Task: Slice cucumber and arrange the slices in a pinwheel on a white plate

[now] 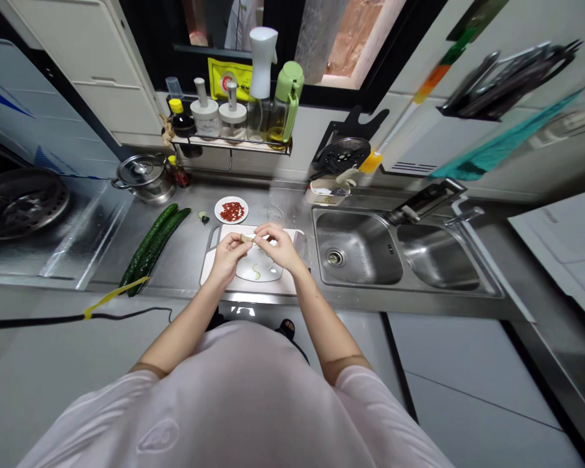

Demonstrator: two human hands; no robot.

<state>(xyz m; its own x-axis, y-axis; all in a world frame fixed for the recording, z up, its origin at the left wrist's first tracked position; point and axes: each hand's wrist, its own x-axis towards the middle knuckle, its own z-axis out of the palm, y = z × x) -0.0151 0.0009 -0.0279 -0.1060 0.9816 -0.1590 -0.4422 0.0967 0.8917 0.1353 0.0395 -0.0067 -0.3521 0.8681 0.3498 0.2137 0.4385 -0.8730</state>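
Note:
Over the white cutting board (209, 270), my left hand (228, 255) and my right hand (279, 248) meet, fingers pinched. Between the fingertips is a small pale green slice (246, 238), which looks like cucumber; the fingers partly cover it. Beneath my hands a white dish (266, 274) with a grey rim rests on the board. A thin curved green-edged strip (256, 272) lies in it. Two long cucumbers (151, 250) lie side by side to the left. Cucumber end pieces (203, 218) sit behind the board, near a white plate of chopped red chili (232, 210).
At right is a steel double sink (358, 250) with a faucet (431, 198). A lidded pot (146, 177) stands back left, beside a small bottle (179, 172). A wall rack (231, 144) holds jars and oil bottles. A pan (22, 201) sits far left.

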